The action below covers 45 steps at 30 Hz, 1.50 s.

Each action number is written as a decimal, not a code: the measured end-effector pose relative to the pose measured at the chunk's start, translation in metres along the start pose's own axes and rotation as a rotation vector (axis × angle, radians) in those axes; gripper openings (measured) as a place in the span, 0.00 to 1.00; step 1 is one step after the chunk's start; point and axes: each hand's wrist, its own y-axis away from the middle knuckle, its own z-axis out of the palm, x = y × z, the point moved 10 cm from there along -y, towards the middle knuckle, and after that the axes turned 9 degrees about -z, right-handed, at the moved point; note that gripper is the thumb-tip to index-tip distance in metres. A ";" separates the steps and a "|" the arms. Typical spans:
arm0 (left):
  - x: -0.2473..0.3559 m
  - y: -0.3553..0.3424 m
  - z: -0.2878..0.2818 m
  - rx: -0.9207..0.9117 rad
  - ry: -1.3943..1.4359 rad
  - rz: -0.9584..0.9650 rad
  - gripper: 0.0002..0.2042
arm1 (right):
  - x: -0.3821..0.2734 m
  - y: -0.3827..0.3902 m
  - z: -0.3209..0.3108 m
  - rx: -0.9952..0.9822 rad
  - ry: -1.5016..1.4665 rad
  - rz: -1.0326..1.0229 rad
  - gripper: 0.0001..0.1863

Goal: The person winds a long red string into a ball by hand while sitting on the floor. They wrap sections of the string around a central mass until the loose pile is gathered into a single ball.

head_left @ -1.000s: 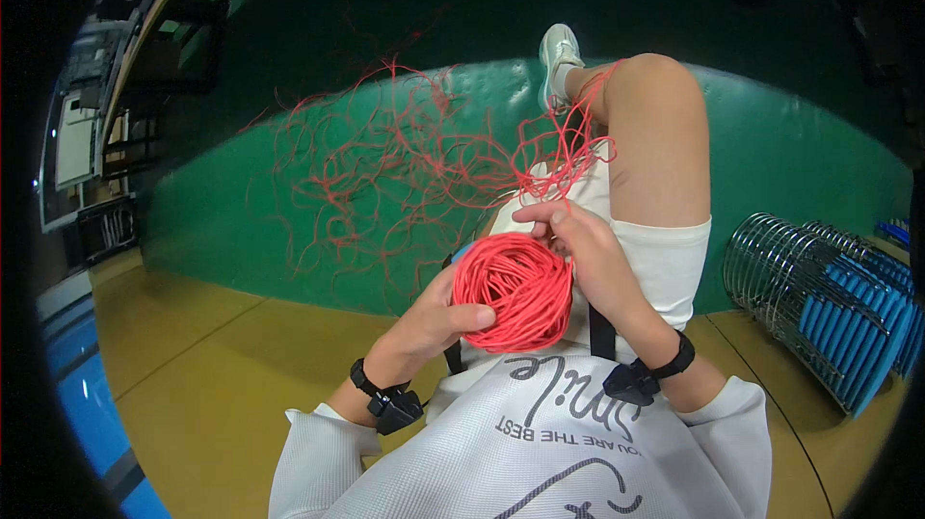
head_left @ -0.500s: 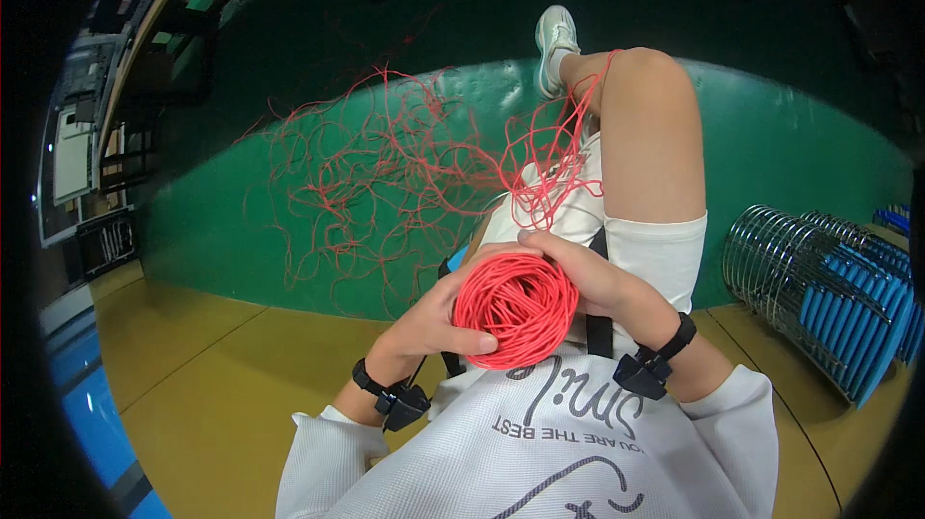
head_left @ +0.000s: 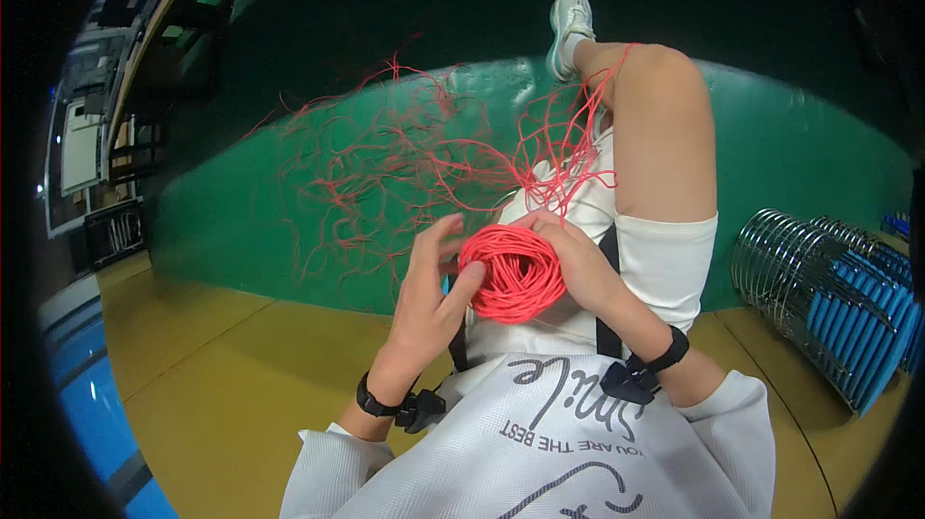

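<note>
A thick coil of red cord [head_left: 515,305] is held in front of my lap, its hollow centre facing up toward me. My right hand [head_left: 586,264] wraps the coil's right and far side, with its fingertips partly hidden. My left hand [head_left: 424,292] is at the left side, thumb on the coil's rim and index finger raised beside it. Its other fingers are partly hidden, so the firmness of its grip is unclear. Loose strands of red cord [head_left: 568,148] run from beyond the coil over my lap and raised leg. They join a wide tangle on the left.
The tangle spreads across the green floor [head_left: 231,220]. Yellow flooring [head_left: 222,355] lies nearer me. Several folded chairs with metal frames and blue panels [head_left: 853,317] lean together at the right. Dark furniture and shelving [head_left: 120,162] line the left edge. My shoe [head_left: 570,27] is at the far side.
The coil has tipped and moved slightly away from me. My left hand has shifted left, its thumb moving up the rim and its index finger lifting. My right hand stays on the coil.
</note>
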 end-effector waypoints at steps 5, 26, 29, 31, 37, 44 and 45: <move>-0.048 0.017 0.026 -0.053 0.841 -0.530 0.29 | -0.065 0.005 0.029 0.142 0.883 -0.460 0.16; 0.018 0.002 0.034 -0.346 0.876 -0.069 0.46 | -0.081 -0.016 -0.004 0.069 0.154 -0.145 0.29; 0.045 0.026 0.040 -0.631 0.995 -0.113 0.45 | -0.093 -0.036 -0.034 0.113 0.000 -0.178 0.28; 0.064 0.041 0.036 -0.738 1.136 -0.162 0.44 | -0.106 -0.054 -0.034 0.076 -0.073 -0.166 0.27; 0.115 0.072 -0.046 -0.695 1.261 0.137 0.44 | -0.095 -0.134 -0.062 0.267 -0.139 -0.037 0.21; 0.082 0.091 -0.112 -0.359 0.883 0.062 0.42 | -0.191 -0.199 -0.072 0.256 -0.441 -0.197 0.14; 0.082 0.093 -0.118 -0.296 0.871 0.065 0.42 | -0.216 -0.192 -0.064 0.305 -0.329 -0.289 0.14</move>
